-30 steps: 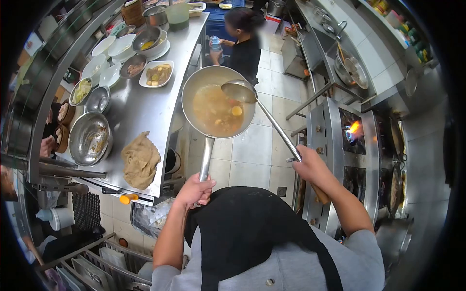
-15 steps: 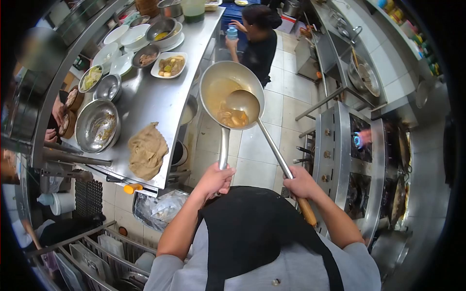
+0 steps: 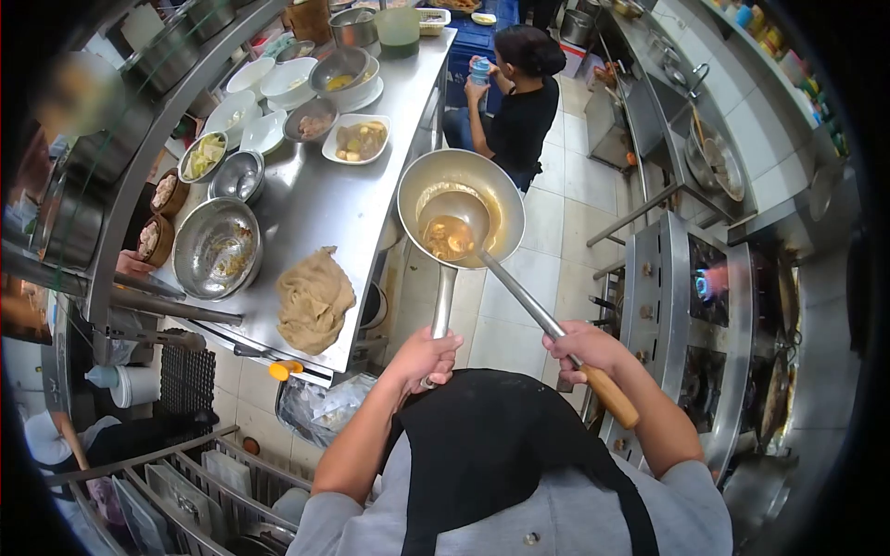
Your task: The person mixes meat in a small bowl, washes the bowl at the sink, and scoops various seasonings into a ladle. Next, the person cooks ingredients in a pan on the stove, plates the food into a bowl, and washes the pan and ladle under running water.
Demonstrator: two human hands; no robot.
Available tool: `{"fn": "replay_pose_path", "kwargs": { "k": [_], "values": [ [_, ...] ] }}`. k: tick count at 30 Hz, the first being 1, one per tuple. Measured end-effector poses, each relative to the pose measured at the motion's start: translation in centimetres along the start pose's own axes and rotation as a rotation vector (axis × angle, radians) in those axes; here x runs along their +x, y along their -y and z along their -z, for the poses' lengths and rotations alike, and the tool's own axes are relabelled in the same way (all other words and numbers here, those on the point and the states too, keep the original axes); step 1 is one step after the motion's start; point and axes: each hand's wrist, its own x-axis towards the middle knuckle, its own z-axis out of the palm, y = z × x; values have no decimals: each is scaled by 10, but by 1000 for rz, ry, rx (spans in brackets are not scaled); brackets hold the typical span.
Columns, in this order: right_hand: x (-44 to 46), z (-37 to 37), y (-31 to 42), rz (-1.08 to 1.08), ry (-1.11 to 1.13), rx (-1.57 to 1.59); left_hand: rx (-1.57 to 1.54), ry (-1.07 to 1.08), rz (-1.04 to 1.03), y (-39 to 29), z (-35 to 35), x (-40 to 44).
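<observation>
My left hand (image 3: 428, 356) is closed round the metal handle of a deep pan (image 3: 414, 190), held out in front of me over the aisle. Inside the pan lies some brownish liquid with solid pieces. My right hand (image 3: 586, 347) grips a long ladle (image 3: 527, 296) near its wooden end. The ladle's bowl rests low in the pan, with food and liquid in it; whether it touches the bottom I cannot tell. To the left, on the steel counter, a square white bowl of food (image 3: 360, 140) stands near the edge.
The steel counter (image 3: 287, 208) on the left carries a crumpled brown cloth (image 3: 316, 301), a large metal bowl (image 3: 219, 245) and several dishes. A person in black (image 3: 519, 111) crouches ahead, holding a blue-capped bottle (image 3: 478, 72). On the right, a stove (image 3: 654, 306) has one burner lit (image 3: 712, 283).
The ladle's bowl has gone from tilted at the pan's right side to sitting lower in its middle. The view has shifted, so the counter appears farther right. Both hands keep their grips.
</observation>
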Motion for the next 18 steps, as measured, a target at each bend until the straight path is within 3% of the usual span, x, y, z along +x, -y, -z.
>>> {"fn": "replay_pose_path", "kwargs": {
  "k": [7,16,18],
  "values": [
    [8,-34,63,12,40,-2,-199,104,48,-15,24,-23],
    [131,-99,138,350,25,-331,-139,140,56,-22,29,-35],
    [163,-104,143,473,-110,-647,-131,141,58,-22,29,-37]
  ]
}}
